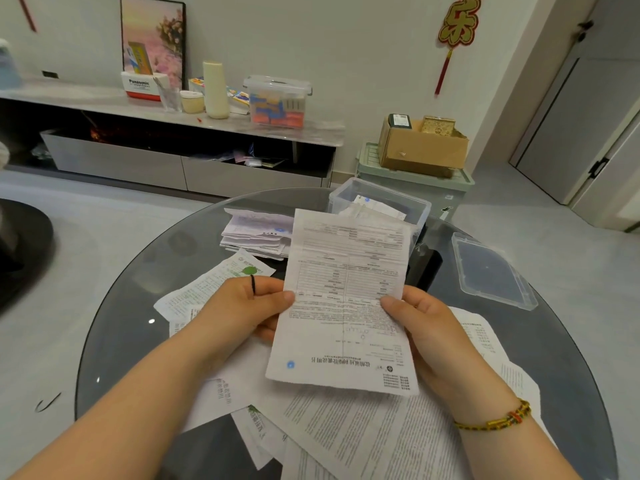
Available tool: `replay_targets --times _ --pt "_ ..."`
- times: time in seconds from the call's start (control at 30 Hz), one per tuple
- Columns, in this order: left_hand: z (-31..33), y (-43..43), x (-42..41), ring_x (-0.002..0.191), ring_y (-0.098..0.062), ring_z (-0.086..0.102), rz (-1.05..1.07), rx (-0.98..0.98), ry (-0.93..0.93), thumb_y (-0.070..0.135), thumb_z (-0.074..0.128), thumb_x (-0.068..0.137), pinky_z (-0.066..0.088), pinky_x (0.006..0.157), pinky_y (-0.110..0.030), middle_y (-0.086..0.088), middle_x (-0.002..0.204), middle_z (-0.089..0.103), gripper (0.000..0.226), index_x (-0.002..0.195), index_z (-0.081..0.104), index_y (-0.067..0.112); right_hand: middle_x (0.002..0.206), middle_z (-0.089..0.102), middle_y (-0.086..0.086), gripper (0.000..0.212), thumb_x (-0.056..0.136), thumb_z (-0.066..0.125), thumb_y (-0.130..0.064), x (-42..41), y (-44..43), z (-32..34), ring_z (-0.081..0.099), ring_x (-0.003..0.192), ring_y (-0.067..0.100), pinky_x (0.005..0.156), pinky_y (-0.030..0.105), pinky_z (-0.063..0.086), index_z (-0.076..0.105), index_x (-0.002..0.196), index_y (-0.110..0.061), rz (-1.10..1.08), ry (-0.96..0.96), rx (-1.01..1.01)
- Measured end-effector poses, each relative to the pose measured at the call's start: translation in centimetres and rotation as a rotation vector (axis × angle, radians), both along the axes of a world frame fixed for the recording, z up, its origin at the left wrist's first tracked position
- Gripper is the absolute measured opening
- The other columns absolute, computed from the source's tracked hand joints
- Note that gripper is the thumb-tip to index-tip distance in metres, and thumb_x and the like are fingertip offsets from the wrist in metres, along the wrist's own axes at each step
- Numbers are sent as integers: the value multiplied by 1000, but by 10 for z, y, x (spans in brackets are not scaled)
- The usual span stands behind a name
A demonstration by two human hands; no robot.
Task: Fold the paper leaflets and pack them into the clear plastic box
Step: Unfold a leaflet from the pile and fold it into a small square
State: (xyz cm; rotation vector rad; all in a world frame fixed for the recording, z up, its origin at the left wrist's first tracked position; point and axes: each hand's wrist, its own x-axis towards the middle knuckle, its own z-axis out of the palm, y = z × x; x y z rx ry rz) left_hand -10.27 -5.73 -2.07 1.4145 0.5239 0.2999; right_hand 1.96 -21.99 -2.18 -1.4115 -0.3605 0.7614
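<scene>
I hold one printed paper leaflet upright above the round glass table. My left hand pinches its left edge, and my right hand pinches its right edge. The sheet is unfolded, with crease lines across it. The clear plastic box stands open at the table's far side and has a few folded papers inside. Its clear lid lies to the right. A stack of folded leaflets sits left of the box. Several loose unfolded leaflets lie spread under my hands.
Behind the table runs a low TV cabinet with a lidded storage box, a cream bottle and cartons on top. A green bin with a cardboard box on it stands beyond the table. A door is at the right.
</scene>
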Motion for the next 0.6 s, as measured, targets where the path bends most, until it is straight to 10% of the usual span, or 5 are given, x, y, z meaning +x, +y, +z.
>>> replay_targets --times 0.6 --pt "3 2 -2 51 -9 66 -36 -151 -108 -11 43 85 51 45 -16 -1 59 70 51 52 73 14 64 67 3 39 84 49 2 0 0 3 64 57 16 53 27 50 65 57 -19 26 27 64"
